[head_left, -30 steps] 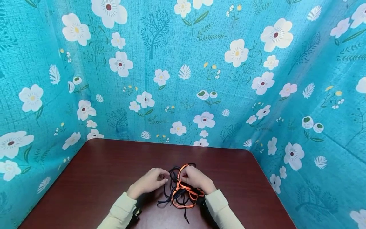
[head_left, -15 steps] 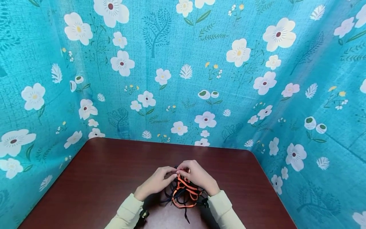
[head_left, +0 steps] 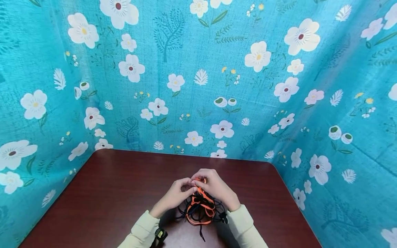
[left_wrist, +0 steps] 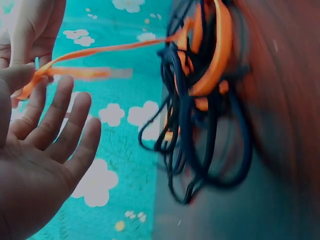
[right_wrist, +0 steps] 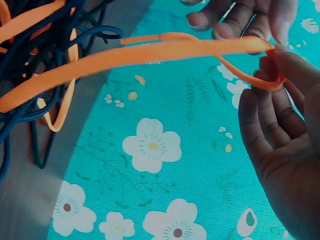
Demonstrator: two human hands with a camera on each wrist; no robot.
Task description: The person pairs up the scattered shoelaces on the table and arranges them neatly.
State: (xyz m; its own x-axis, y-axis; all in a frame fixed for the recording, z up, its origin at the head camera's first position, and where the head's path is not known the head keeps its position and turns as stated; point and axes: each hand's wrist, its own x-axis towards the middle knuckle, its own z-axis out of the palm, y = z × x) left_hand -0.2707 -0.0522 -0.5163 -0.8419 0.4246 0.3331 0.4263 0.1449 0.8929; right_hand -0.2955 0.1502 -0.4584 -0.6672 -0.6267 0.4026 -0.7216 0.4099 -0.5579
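Observation:
A tangle of orange and dark shoelaces [head_left: 198, 224] lies on the table in front of the person. Above its far side, the left hand [head_left: 174, 197] and the right hand [head_left: 219, 188] meet fingertip to fingertip. Between thumb and index finger, the left hand pinches the orange shoelace [left_wrist: 115, 47], its other fingers spread. One loose end with a clear tip [left_wrist: 121, 73] sticks out from there. In the right wrist view, the right hand [right_wrist: 292, 135] pinches the same orange lace where it bends into a small loop [right_wrist: 245, 76]. The lace runs from both hands down to the tangle.
The dark red-brown table [head_left: 133, 179] reaches back to a turquoise flowered curtain [head_left: 186, 113], which also hangs at both sides. Dark lace ends [head_left: 202, 234] trail toward the person. A small black device [head_left: 160, 235] sits at the left wrist.
The left hand has come right and met the right hand at the orange lace. The right hand has risen a little, lifting part of the lace off the tangle.

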